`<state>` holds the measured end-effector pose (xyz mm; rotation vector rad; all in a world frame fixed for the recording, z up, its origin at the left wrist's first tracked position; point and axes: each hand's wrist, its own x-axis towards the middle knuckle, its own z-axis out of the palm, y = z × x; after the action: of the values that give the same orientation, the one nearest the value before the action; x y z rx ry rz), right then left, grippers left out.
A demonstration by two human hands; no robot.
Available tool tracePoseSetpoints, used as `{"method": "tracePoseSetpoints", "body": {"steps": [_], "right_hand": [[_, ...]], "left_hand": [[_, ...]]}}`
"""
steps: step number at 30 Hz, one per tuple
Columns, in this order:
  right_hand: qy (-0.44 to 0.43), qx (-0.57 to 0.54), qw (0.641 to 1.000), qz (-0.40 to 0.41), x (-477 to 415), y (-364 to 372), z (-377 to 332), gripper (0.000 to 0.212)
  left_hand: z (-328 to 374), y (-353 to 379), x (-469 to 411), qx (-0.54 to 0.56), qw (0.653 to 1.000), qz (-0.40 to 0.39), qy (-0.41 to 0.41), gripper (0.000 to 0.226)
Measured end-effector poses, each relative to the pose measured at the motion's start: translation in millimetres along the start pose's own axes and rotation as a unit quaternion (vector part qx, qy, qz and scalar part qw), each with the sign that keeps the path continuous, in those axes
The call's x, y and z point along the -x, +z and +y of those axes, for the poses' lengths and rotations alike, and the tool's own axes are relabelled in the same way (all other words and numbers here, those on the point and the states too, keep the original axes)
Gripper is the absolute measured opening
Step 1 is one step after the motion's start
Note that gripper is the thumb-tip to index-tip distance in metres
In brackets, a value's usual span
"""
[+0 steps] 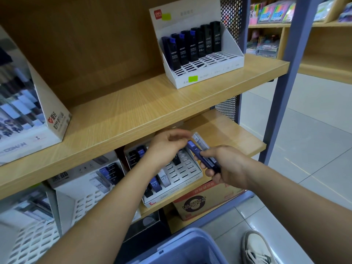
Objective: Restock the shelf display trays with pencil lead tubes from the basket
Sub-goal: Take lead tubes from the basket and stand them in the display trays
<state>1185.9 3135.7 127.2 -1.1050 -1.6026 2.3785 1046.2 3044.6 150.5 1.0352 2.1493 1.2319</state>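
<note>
My right hand [224,164] grips a small bunch of pencil lead tubes [202,155], blue ones and a clear one, in front of the lower shelf. My left hand [167,147] is curled at the top end of a blue tube in that bunch, fingers blurred. Below the hands lies a white display tray [188,168] with several tubes at its left and open slots at its right. A second white tray [205,73] on the upper shelf holds several dark tubes in its back row. The blue basket [190,246] sits on the floor at the bottom.
Another white tray [83,187] with HB tubes stands left on the lower shelf. A large display box [51,115] fills the upper shelf's left. A cardboard box [205,201] sits under the lower shelf. A grey shelf post [282,88] rises at right. My shoe [255,246] is beside the basket.
</note>
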Motion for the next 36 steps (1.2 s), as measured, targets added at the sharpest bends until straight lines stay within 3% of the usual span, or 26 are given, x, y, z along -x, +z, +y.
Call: {"method": "tracePoseSetpoints", "body": {"steps": [3,7,10,15,17,20,25,30,33,36], "right_hand": [[0.003,0.000,1.000,-0.022,0.5,2.2,-0.4,0.026],[-0.008,0.003,0.999,-0.043,3.1,2.0,1.4,0.026],[-0.018,-0.027,0.998,-0.046,2.6,1.9,1.8,0.021],[-0.026,-0.033,0.999,-0.020,-1.5,3.0,2.8,0.023],[-0.019,0.016,1.000,0.014,0.2,4.3,3.4,0.019],[-0.027,0.117,0.989,0.091,0.3,1.4,6.2,0.021],[-0.035,0.095,0.987,0.125,0.0,-2.7,-0.5,0.038],[-0.047,0.051,0.996,0.059,2.5,3.1,1.0,0.039],[-0.066,0.027,0.997,-0.017,2.9,5.1,1.7,0.030],[-0.037,-0.036,0.994,-0.094,6.3,9.0,0.9,0.029]], "left_hand": [[-3.6,-0.8,15.6,0.096,0.994,-0.034,0.024,0.029],[-12.3,-4.5,18.8,0.091,0.995,0.035,0.011,0.011],[-18.3,-7.1,15.6,0.091,0.991,0.098,-0.023,0.015],[-16.8,-11.5,14.7,0.174,0.982,0.023,-0.075,0.013],[-19.9,-13.1,11.9,0.157,0.984,0.047,-0.075,0.010],[-30.2,-19.0,-4.1,0.109,0.977,0.158,-0.089,0.008],[-34.8,-21.6,-29.2,-0.103,0.964,0.184,-0.159,0.062],[-27.8,-20.4,-11.3,-0.035,0.970,0.213,-0.113,0.044],[-24.5,-16.8,9.2,0.055,0.981,0.174,-0.068,0.012],[-19.3,-12.3,29.2,0.110,0.986,0.128,-0.010,0.011]]}}
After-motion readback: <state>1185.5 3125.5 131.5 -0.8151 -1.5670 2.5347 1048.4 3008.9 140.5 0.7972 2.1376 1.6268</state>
